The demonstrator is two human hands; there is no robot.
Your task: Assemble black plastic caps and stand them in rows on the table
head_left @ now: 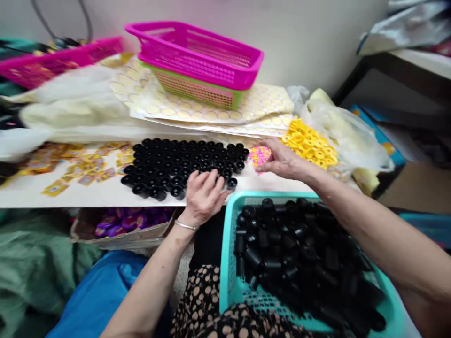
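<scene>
Many small black plastic cups [169, 162] stand upright, packed close together on the white tabletop. At the near edge of this group is my left hand [206, 195], its fingers apart and slightly bent over the nearest cups. I cannot see a cup gripped in it, though the fingertips may touch some. To the right, my right hand [283, 162] reaches over a little pile of pink and yellow bits [259, 156]. Its thumb and forefinger are apart at the pile, with nothing visible between them.
A turquoise basket [229, 263] full of black cylinders sits at my lap. Yellow rings [310, 143] lie right of the pink pile, small yellow packets [93, 169] at left. Behind stand a stacked magenta basket [197, 56] and sticker sheets [268, 105]. Below is a box of purple pieces [123, 223].
</scene>
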